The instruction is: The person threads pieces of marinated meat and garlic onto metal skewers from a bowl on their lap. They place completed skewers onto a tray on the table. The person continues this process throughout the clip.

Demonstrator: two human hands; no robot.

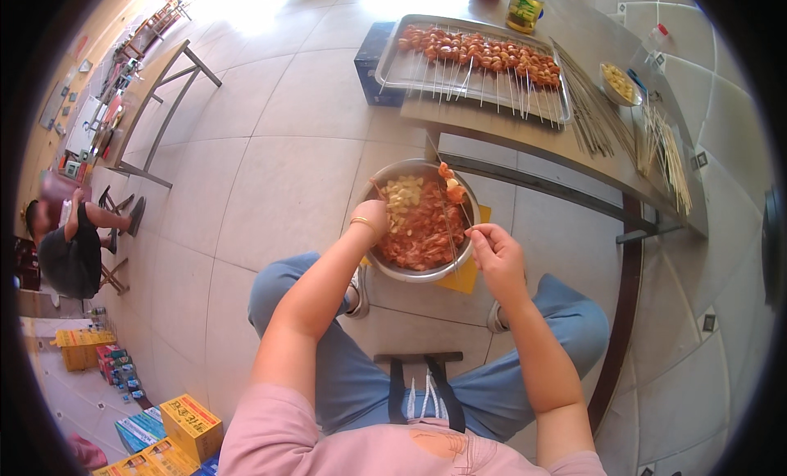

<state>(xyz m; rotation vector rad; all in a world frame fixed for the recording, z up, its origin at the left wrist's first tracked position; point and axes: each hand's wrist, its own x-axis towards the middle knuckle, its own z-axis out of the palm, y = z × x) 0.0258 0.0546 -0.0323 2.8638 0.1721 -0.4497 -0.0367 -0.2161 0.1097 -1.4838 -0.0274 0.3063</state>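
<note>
A round metal bowl [367, 253] sits low before me, holding raw marinated meat pieces [415, 245] and a heap of pale, garlic-like pieces [406, 194]. My right hand [498, 251] pinches a thin skewer at the bowl's right rim; red meat pieces [455, 193] with a pale piece between them are threaded on it. My left hand [371, 221] is at the bowl's left side, with a bit of meat showing by its fingers; its fingertips are mostly hidden. More thin skewers [447, 221] lie across the meat in the bowl.
On the bench [492, 126] at upper right stand a metal tray [393, 76] of loaded skewers, loose metal skewers [590, 107], bamboo sticks [667, 159], a small bowl of pale pieces [618, 83] and a jar [524, 8]. A person [67, 248] sits far left. Cartons [190, 427] stand lower left.
</note>
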